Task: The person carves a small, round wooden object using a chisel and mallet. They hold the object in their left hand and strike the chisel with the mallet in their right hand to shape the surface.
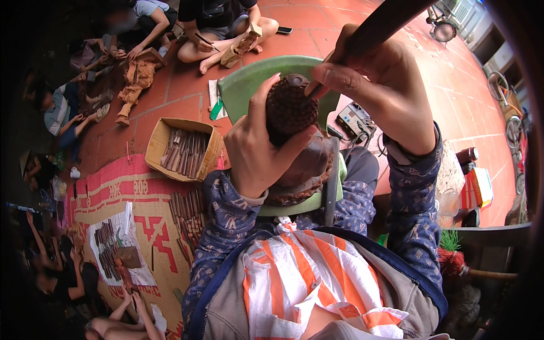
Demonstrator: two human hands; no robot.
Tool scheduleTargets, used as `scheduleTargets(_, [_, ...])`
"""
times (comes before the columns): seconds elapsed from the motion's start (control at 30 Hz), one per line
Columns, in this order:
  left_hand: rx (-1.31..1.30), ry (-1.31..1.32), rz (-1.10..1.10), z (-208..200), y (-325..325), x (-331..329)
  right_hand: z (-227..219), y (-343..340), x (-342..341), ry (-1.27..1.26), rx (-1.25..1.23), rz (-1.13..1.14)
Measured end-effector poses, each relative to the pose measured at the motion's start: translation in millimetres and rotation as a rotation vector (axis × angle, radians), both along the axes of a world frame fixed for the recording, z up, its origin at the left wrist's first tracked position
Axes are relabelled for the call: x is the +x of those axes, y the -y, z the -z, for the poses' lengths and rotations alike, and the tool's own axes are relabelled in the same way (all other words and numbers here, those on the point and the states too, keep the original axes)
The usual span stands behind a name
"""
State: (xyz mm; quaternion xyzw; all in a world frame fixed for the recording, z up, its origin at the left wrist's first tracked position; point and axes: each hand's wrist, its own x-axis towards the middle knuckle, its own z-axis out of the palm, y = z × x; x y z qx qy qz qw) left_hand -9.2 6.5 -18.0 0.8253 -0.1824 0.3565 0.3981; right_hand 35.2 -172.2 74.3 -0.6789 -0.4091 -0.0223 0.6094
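My left hand (256, 148) grips a dark brown wooden carving (290, 110) whose rounded top is covered in small bumps. The carving rests upright against a green plastic chair (245, 79) in front of me. My right hand (378, 85) is closed around a long dark-handled chisel (381, 22), and its tip touches the top of the carving. The lower part of the carving (306, 170) sits between my forearms, partly hidden by my left wrist.
A cardboard box (160, 141) of chisels stands on the red tiled floor at left, with more tools laid out on a woven mat (147, 226). Several people sit carving at the top left and lower left. A small grey machine (355, 120) sits behind the chair.
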Motion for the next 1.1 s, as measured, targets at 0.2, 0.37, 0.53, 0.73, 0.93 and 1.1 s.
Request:
scheduleTargets(0.2, [-0.022,0.031,0.014,3.6,0.2,2.6,52.9,11.0,17.1,-0.261,0.499,-0.288])
scheduleTargets(0.37, [-0.026,-0.008,0.030,1.3,-0.1,0.7,85.2,27.2,19.4,-0.460,0.760,-0.325])
scheduleTargets(0.53, [-0.048,-0.056,0.033,2.8,-2.1,-1.1,72.9,16.8,-6.7,-0.383,0.625,-0.037])
scheduleTargets(0.73, [-0.062,-0.085,0.042,0.6,-0.7,-2.8,39.0,3.9,-18.5,-0.130,0.416,0.038])
scheduleTargets(0.93, [-0.063,-0.046,0.049,1.2,0.6,0.2,31.4,10.1,-14.4,-0.044,0.260,-0.012])
scheduleTargets(1.1, [-0.050,-0.049,0.038,0.7,-0.3,-0.7,28.1,10.6,-13.3,0.003,0.200,0.001])
